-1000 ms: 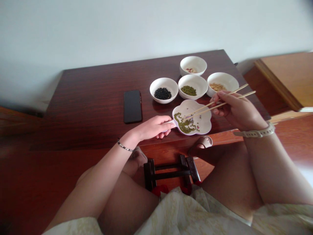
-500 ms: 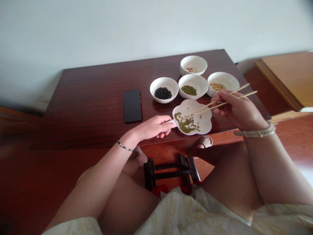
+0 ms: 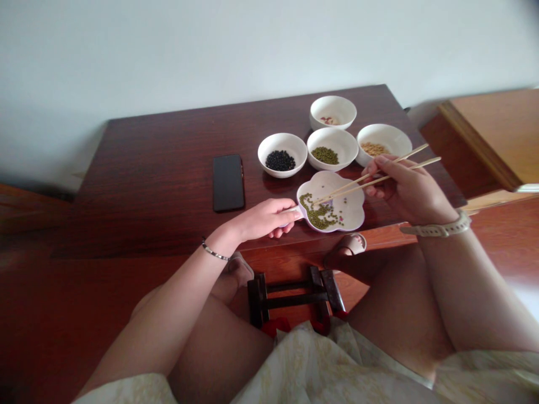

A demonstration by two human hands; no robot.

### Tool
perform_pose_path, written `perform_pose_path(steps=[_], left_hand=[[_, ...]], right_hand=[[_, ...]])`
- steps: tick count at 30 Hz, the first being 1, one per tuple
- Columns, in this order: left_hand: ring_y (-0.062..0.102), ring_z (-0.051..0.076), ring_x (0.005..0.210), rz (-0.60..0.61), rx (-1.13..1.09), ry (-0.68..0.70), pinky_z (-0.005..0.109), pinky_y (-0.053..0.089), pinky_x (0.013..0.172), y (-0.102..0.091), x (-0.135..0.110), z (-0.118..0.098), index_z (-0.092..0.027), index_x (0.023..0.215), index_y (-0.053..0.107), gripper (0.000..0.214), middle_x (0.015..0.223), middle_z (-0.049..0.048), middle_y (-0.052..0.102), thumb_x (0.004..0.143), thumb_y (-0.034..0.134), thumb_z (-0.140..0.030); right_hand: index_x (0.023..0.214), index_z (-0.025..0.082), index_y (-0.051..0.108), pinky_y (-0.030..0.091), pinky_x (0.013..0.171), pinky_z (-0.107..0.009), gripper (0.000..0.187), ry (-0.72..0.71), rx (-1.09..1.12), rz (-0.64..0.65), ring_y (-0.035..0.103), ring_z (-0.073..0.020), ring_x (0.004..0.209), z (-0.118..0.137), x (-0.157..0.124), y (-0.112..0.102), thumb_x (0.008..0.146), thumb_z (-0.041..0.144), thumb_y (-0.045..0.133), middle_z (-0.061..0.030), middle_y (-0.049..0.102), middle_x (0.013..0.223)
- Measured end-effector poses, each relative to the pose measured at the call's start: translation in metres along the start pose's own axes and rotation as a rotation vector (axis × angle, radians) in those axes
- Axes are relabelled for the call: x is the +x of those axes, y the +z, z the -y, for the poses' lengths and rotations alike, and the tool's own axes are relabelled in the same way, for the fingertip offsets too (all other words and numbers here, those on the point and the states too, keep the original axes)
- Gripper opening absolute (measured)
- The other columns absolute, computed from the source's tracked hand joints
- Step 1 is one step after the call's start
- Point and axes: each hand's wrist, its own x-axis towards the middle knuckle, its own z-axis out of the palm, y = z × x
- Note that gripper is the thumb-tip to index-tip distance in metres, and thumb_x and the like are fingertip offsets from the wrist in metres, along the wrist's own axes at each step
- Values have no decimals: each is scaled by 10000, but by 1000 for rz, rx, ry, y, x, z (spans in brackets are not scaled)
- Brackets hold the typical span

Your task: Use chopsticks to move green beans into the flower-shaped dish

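Note:
My left hand (image 3: pixel 273 217) grips the short handle of a white flower-shaped dish (image 3: pixel 352 216) with a lilac rim. Green mung beans (image 3: pixel 320 220) lie scattered in it, mostly toward the handle side and near edge. A pair of wooden chopsticks (image 3: pixel 370 182) is held in my right hand (image 3: pixel 406 188), their tips down among the beans on the left of the dish. Whether a bean is pinched between the tips is too small to tell. Just beyond the dish stands a white bowl (image 3: pixel 347 150) holding more mung beans (image 3: pixel 325 155).
A bowl of black beans (image 3: pixel 281 161) stands left, a bowl of yellowish beans (image 3: pixel 374 148) right, and a bowl with reddish-white pieces (image 3: pixel 329 120) behind. A black phone (image 3: pixel 228 183) lies on the dark wooden table (image 3: pixel 168 163). A dark stool (image 3: pixel 295 297) is below, between my legs.
The chopstick tips have shifted slightly left and my right hand has moved a little left with them. My left hand and the dish stay in place.

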Motion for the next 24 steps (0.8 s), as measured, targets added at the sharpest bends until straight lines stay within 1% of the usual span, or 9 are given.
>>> perform_pose_path(steps=[4,7,11,15,20,24], left_hand=[[601,130,765,0,-10,-2,267,508,703,0,0,-1,-231,1034,639,439,961,-1,698,1254,766,-589],[599,131,765,0,-14,4,267,506,701,0,0,-1,-232,1032,644,448,951,-3,699,1235,808,-595],[608,133,761,2,-5,2,271,509,700,-1,0,-2,-232,1030,644,436,942,-6,697,1249,788,-580],[620,132,773,-4,9,-12,271,512,704,-1,0,-2,-231,1037,642,429,953,-3,704,1260,761,-577],[602,128,759,4,-7,-1,269,507,697,-1,0,-3,-232,1038,642,432,945,-12,695,1245,797,-578],[597,130,756,6,-18,8,270,501,694,0,1,-2,-232,1037,640,419,943,-11,693,1252,795,-557]], right_hand=[[851,250,855,522,486,-238,369,-23,-13,16,620,-153,623,0,0,0,1112,488,963,-65,750,814],[849,252,851,516,485,-233,375,-11,-17,28,617,-151,626,0,0,2,1101,497,982,-62,757,822],[848,268,842,522,482,-248,379,-16,1,3,620,-165,626,-1,-2,6,1094,510,997,-57,765,818],[850,261,862,533,499,-229,376,-25,-26,31,627,-156,635,-2,-4,6,1130,494,956,-56,759,802],[868,283,862,545,490,-247,344,-36,-24,25,630,-165,638,-3,-3,5,1111,502,968,-52,781,844],[856,279,861,552,501,-234,346,-35,-26,27,631,-157,643,-4,-2,4,1111,489,962,-57,774,857]])
